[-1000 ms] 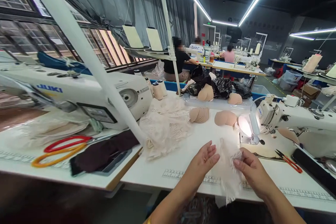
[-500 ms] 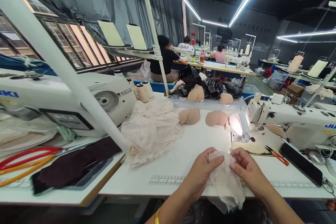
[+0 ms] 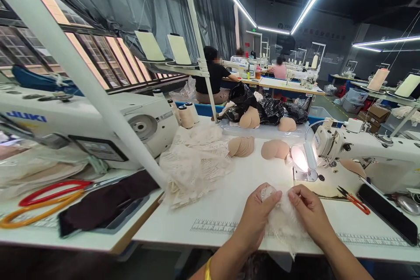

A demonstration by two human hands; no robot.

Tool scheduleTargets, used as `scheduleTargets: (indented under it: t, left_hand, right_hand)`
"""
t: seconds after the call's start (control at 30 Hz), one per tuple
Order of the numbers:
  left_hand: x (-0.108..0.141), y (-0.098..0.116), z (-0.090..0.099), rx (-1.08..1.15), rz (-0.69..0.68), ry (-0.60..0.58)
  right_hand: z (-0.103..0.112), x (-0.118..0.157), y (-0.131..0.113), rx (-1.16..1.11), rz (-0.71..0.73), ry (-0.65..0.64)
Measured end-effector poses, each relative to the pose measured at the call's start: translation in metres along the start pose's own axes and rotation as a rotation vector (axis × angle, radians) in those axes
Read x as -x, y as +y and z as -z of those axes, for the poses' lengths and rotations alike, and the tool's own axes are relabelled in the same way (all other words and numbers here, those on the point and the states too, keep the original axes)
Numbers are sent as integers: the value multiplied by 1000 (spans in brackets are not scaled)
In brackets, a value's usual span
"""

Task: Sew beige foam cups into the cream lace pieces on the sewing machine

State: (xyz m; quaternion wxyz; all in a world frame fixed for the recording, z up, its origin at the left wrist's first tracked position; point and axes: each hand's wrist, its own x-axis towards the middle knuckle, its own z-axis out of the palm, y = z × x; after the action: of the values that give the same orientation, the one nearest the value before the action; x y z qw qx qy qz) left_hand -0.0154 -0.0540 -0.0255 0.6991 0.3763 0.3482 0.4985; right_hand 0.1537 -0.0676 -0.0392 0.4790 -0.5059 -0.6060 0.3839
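Observation:
A piece of cream lace fabric (image 3: 285, 223) hangs between my two hands over the front edge of the white table. My left hand (image 3: 257, 210) pinches its upper left part, thumb on top, with a bunched bit of lace showing above the fingers. On the other side, my right hand (image 3: 308, 210) grips the upper right edge between thumb and fingers. Behind them, a sewing machine (image 3: 328, 144) stands with its lamp lit over the needle area. Beige moulded cups (image 3: 274, 149) lie left of the needle, and a fanned stack of cups (image 3: 242, 147) is farther left.
A heap of cream lace (image 3: 197, 166) covers the table's left part. Orange thread snips (image 3: 354, 201) and a black phone (image 3: 387, 214) lie at right. Large red-and-orange-handled scissors (image 3: 49, 203) rest on the left table beside dark fabric (image 3: 105, 203). A slanted white pole (image 3: 88, 83) rises at left.
The view has turned slightly left, so the scene sits farther right. Both hands still hold the lace; its lower end now hangs narrower and the fabric has shifted between my fingers.

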Motion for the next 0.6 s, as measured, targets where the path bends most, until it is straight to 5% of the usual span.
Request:
scheduleTargets:
  t: [0.2,0.37,0.6]
  left_hand:
    - [-18,19,20,-335,54,-159]
    - [-59,67,57,-1062,-223,60]
    - [-109,110,102,-1478,-342,386]
  right_hand:
    - [6,-14,24,10,-93,37]
    - [1,-17,40,99,-84,50]
    - [-15,-8,38,202,4,126]
